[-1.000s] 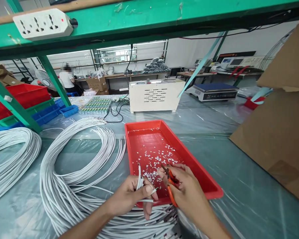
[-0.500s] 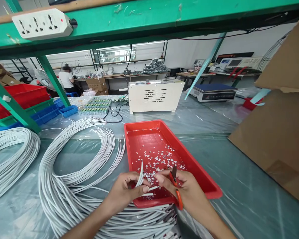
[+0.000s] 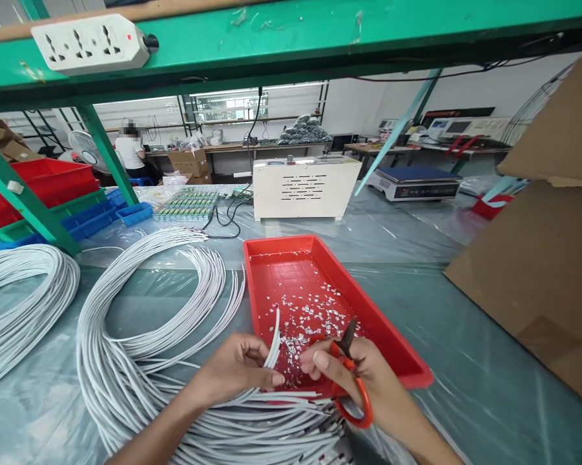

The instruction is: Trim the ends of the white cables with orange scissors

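My left hand is closed around the ends of a few white cables, which stick up between thumb and fingers over the near left side of a red tray. My right hand holds scissors with orange handles; the dark blades point up and away. Its thumb and fingertips come close together, and I cannot tell whether anything small is between them. Silvery-white scraps lie scattered in the tray. Below my hands a thick bundle of white cables runs to the right, its ends by the tray's near edge.
Coiled white cables lie to the left. Behind the tray stands a cream metal box, with a scale further right. Cardboard blocks the right side. A green beam with a power strip crosses above.
My right hand has turned, so the scissors show more fully, with blades tilted right. Cable ends that lay between my hands have dropped onto the bundle. My left hand has shifted slightly left.
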Available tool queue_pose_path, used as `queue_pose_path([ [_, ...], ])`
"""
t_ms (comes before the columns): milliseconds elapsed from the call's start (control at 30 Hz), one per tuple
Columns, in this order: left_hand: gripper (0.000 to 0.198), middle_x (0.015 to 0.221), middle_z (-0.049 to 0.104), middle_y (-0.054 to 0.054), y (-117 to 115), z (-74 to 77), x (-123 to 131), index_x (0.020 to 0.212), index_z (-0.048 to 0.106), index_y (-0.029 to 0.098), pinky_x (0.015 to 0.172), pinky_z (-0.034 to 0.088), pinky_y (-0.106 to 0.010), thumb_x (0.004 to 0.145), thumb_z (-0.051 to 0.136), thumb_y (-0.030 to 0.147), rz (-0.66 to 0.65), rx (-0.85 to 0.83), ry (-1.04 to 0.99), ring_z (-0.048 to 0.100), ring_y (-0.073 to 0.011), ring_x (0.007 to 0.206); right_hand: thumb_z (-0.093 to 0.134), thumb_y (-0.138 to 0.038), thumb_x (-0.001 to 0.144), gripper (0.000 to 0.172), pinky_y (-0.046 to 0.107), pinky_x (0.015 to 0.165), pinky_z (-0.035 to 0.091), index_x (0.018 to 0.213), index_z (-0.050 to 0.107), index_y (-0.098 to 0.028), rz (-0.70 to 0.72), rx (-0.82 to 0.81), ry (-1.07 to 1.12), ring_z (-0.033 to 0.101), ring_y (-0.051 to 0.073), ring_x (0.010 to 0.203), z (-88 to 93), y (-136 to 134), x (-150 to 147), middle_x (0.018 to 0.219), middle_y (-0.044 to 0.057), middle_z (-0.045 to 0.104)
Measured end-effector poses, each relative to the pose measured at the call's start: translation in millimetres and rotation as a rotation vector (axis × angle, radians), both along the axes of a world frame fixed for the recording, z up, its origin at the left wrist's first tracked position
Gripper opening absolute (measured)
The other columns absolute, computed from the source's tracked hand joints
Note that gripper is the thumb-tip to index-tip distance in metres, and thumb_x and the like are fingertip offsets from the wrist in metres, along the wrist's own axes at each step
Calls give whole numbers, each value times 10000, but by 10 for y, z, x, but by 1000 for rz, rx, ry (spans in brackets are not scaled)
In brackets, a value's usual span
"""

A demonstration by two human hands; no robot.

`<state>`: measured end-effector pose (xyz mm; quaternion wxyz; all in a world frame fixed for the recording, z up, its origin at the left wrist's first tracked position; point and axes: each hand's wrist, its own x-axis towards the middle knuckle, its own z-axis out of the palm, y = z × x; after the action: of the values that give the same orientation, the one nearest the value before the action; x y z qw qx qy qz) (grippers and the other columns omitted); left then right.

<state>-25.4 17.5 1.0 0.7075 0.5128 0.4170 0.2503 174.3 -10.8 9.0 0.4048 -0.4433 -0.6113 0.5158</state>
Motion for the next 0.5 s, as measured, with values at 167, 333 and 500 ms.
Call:
queue_pose_path([
  [167,250,528,586,14,-15,3,6,589,585,109,535,382,-226,529,758,278,-3,0,-5,510,-102,508,596,-390,733,257,269,577,460,723,678,-146,-77,56,-69,585,179,621,27,26,58,651,52,642],
  [333,266,525,590,16,-15,-1,-5,586,572,110,530,379,-220,514,765,278,6,-2,-14,510,-99,504,615,-357,721,215,254,553,437,720,686,-153,-90,85,-103,573,175,607,37,-2,69,620,32,628],
  [500,233,565,592,6,0,-13,-20,627,583,102,545,386,-221,574,739,267,-9,6,-28,511,-98,529,619,-281,729,121,248,564,427,782,682,-192,27,152,-205,566,147,595,110,-40,99,632,11,630],
])
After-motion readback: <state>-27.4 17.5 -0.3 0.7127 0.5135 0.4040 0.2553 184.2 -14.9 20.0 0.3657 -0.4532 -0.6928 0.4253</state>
